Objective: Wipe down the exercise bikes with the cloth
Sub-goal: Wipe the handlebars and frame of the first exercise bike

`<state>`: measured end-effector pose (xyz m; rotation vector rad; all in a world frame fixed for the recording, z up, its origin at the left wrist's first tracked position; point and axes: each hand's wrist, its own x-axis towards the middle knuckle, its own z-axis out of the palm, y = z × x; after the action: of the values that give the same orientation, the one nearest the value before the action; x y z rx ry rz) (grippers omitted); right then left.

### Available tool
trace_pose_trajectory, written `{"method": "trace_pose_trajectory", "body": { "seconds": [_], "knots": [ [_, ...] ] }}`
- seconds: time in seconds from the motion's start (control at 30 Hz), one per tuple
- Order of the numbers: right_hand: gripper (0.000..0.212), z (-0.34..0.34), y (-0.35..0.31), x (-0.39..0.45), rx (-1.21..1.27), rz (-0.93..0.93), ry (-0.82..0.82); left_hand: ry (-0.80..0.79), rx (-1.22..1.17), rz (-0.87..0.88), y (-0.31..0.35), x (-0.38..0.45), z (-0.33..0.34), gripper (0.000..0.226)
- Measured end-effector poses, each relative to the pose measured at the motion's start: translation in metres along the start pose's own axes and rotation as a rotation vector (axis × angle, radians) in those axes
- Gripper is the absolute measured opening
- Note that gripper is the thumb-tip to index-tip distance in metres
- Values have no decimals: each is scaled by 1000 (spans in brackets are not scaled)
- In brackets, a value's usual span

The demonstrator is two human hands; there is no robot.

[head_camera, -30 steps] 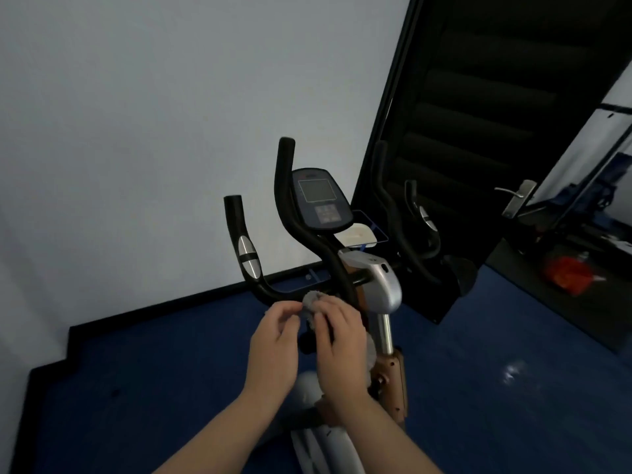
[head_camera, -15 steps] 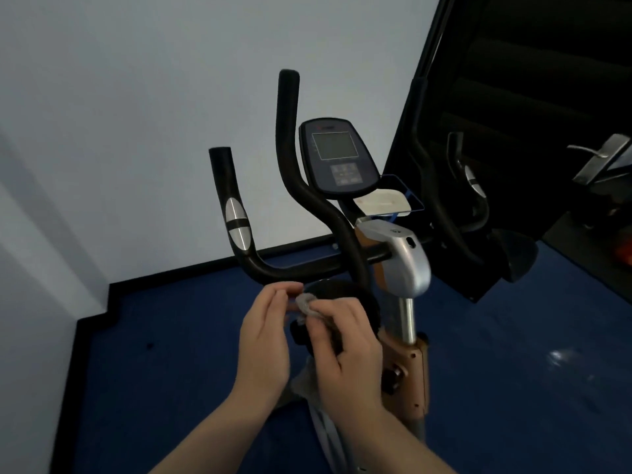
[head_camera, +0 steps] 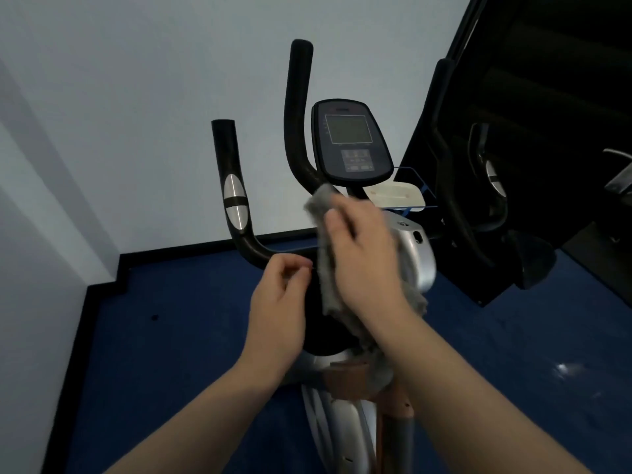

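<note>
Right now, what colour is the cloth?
Grey; the cloth shows best in the head view.

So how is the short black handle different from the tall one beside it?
The short handle has shiny silver pads; the tall handle is plain black. The tall handle reaches higher than the short handle. The cloth in the right hand is by the tall handle's bend, away from the short handle. Both are black and curve at the bottom.
</note>
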<state>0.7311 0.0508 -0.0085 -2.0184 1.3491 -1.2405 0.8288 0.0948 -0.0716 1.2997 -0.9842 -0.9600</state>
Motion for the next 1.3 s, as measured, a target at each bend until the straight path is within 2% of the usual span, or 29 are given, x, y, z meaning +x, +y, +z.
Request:
{"method": "trace_pose_trajectory", "body": {
  "seconds": [0.03, 0.07, 0.13, 0.23, 0.33, 0.4, 0.57, 0.63, 0.77, 0.83, 0.9, 0.97, 1.07, 1.13, 1.23, 1.3],
  "knots": [
    [24, 8, 3, -2, -129, -12, -148, 2, 48, -8, -1, 0, 1, 9],
    [26, 13, 8, -10, -297, -74, -219, 0, 94, -10, -2, 0, 1, 8],
    [28, 10, 23, -31, -508, -209, -229, 1, 160, -4, -6, 0, -1, 12],
    [38, -2, 34, -45, -527, -149, -210, 1, 250, 40, -8, -2, -4, 14],
    [26, 7, 37, -23, -749, -162, -346, 28, 265, 95, -5, -4, -2, 19],
    [27, 10, 32, -11, -882, -170, -419, 39, 253, 95, -6, -4, 0, 21],
    [33, 6, 36, -58, -538, 157, -15, 27, 269, 105, -7, -2, -2, 21],
    [34, 6, 37, -63, -493, 216, -4, 9, 284, 102, -8, -2, -4, 19],
    [27, 10, 36, -29, -612, 136, -36, 16, 257, 105, -7, -1, -2, 19],
    [35, 17, 40, -40, -588, 214, 48, 30, 228, 90, -8, -1, 0, 17],
    [45, 25, 38, -68, -384, 334, 191, 36, 212, 72, -8, 1, 0, 17],
    [45, 27, 34, -81, -180, 419, 251, 22, 212, 72, -9, 2, -1, 18],
    [47, 17, 40, -54, -284, 312, 152, 2, 213, 80, -8, 3, 0, 21],
    [44, 18, 46, -47, -313, 270, 171, 23, 197, 81, -7, 4, 2, 22],
    [48, 43, 41, -83, -24, 445, 353, 38, 168, 45, -9, 3, 1, 20],
    [53, 47, 36, -99, 70, 518, 331, 9, 167, 7, -8, 3, 1, 19]
  ]
}}
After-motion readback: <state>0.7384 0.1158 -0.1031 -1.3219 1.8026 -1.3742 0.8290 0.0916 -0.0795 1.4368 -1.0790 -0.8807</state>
